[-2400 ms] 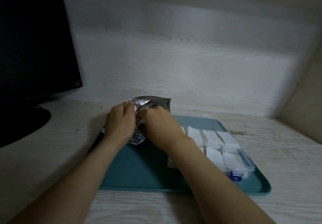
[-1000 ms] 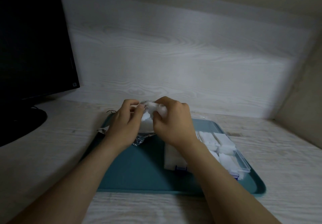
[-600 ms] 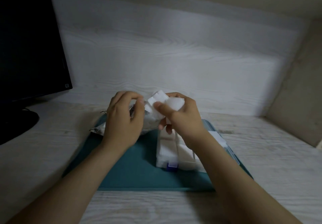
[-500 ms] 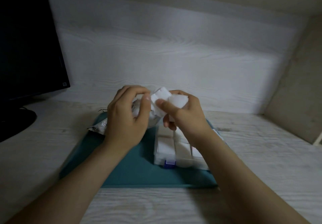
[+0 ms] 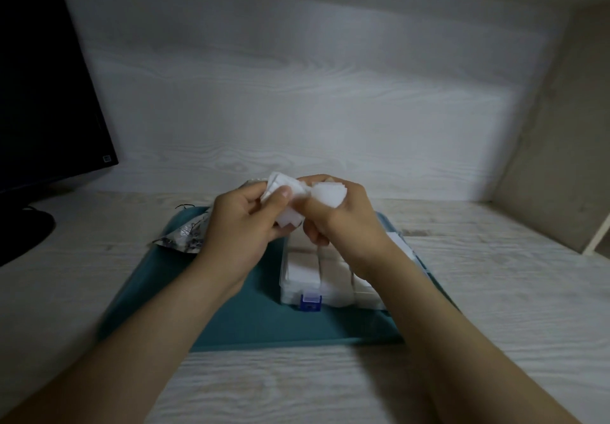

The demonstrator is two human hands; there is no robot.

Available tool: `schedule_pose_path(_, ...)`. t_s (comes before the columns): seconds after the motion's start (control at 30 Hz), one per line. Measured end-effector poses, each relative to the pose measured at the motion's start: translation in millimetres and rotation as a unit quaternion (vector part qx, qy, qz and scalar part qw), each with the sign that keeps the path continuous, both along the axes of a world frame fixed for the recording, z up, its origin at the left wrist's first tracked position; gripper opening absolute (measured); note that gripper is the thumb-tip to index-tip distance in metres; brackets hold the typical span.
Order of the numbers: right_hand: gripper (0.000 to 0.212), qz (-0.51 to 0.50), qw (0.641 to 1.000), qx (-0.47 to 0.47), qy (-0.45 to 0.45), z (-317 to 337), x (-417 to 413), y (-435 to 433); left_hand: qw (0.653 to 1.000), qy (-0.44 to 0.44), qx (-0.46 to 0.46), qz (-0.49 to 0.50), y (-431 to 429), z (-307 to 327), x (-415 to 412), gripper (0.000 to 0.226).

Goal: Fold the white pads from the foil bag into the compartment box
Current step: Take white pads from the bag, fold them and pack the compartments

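Note:
Above the teal tray (image 5: 251, 321), both hands hold white pads. My left hand (image 5: 241, 225) pinches one pad (image 5: 287, 189) between thumb and fingers. My right hand (image 5: 343, 222) grips a small stack of pads (image 5: 328, 194) and pinches the same pad's edge. The crumpled foil bag (image 5: 186, 237) lies on the tray's far left corner, partly hidden by my left hand. The clear compartment box (image 5: 307, 268) with a blue latch (image 5: 310, 303) sits under my right forearm, its visible cells filled with white pads.
A black monitor (image 5: 46, 93) with its round base (image 5: 19, 235) stands at the left. A pale wood wall rises behind the tray, and a beige side panel (image 5: 561, 146) closes off the right. The tray rests on a pale wood desk (image 5: 495, 291).
The hands left the foil bag, which dropped to the tray, and came up holding white pads. Since half a second ago they shifted slightly right and the left thumb slid onto the pad.

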State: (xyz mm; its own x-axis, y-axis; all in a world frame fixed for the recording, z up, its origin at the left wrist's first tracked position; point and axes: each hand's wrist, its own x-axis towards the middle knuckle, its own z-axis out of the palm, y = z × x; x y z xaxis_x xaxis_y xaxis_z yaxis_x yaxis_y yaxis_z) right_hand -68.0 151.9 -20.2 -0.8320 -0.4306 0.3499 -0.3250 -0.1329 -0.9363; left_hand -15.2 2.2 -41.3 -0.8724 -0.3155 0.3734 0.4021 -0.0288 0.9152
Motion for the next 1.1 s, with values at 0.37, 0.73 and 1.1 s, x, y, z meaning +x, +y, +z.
schedule_pose_path(0.37, 0.03, 0.042, 0.983, -0.078, -0.159, 4.4, -6.7, 3.6, 0.997, -0.031, 0.075, -0.019, -5.9, 1.3, -2.5, 0.022)
schedule_pose_path(0.73, 0.031, 0.036, 0.992, -0.07, -0.103, 12.3, -1.2, 7.5, 0.999, -0.009, 0.039, -0.011, -8.4, 4.4, 1.4, 0.022)
schedule_pose_path(1.1, 0.023, 0.02, 0.995, -0.074, -0.064, 12.4, 6.9, 5.9, 0.982, 0.082, -0.149, 0.086, -6.4, 0.1, 3.6, 0.03)
